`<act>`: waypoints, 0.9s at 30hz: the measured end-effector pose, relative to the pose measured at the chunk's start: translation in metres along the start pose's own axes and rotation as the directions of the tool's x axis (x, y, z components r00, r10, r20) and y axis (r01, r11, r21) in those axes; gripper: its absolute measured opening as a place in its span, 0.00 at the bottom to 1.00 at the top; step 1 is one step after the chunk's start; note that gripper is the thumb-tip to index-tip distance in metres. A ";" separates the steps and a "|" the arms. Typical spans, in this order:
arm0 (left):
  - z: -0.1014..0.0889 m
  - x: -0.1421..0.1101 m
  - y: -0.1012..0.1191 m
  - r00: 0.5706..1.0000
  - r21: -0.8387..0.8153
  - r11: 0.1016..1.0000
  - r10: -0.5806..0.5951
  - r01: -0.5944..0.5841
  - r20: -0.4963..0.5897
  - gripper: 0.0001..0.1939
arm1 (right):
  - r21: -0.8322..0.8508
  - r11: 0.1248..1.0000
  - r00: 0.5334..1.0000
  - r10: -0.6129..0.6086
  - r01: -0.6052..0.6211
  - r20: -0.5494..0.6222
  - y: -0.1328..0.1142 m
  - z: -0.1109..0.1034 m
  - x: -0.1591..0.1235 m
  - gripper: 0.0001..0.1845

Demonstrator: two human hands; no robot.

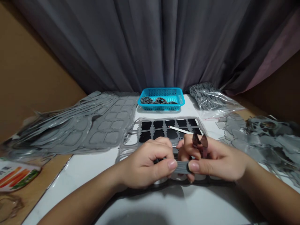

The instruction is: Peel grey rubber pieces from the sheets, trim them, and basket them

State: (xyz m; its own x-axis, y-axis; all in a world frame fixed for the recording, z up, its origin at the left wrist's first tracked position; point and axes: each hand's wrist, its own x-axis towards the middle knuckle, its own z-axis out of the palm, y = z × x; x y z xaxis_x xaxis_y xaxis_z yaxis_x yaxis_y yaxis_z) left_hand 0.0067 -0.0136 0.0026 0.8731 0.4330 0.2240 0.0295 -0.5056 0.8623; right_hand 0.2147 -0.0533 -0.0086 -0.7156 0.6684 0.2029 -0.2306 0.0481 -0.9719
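Observation:
Both hands are at the near edge of a die-cut grey sheet, closed on a stack of thin grey pieces (182, 167). My left hand (150, 162) pinches the stack's left end between thumb and fingers. At the right end, my right hand (215, 159) presses with its thumb, its fingers curled behind. A dark, pointed, two-pronged thing (200, 142) sticks up between the right fingers; its kind cannot be made out. Beyond the hands, the grey sheet (131, 141) has black rectangular panels (172, 133) showing through its openings. A white pencil-like stick (180, 129) lies across it.
A blue basket (161, 107) at the back contains bundled grey pieces. Right of it lies a clear bag (208, 97) of grey pieces. Layered cut sheets (103, 125) cover the left side; grey scraps (269, 140) are heaped at right. A curtain (150, 47) hangs behind.

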 end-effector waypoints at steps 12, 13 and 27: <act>0.004 0.000 0.002 0.997 -0.052 0.997 0.061 -0.064 -0.050 0.29 | 0.164 0.979 0.975 -0.082 0.118 -0.208 0.000 0.013 0.001 0.15; 0.003 -0.001 0.002 0.998 -0.056 0.997 0.046 -0.048 -0.041 0.31 | 0.165 0.978 0.974 -0.090 0.126 -0.209 0.001 0.013 0.001 0.15; 0.004 -0.002 -0.001 0.995 -0.142 0.985 0.096 -0.097 -0.015 0.33 | 0.078 0.989 0.962 -0.102 0.126 -0.254 0.009 0.011 0.003 0.21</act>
State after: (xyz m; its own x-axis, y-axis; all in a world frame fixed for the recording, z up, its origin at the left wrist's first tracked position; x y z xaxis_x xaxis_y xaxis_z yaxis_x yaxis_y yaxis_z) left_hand 0.0069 -0.0171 -0.0003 0.8647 0.3934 0.3122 -0.1247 -0.4340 0.8923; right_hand 0.2034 -0.0589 -0.0151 -0.4974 0.8264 0.2640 -0.3694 0.0737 -0.9264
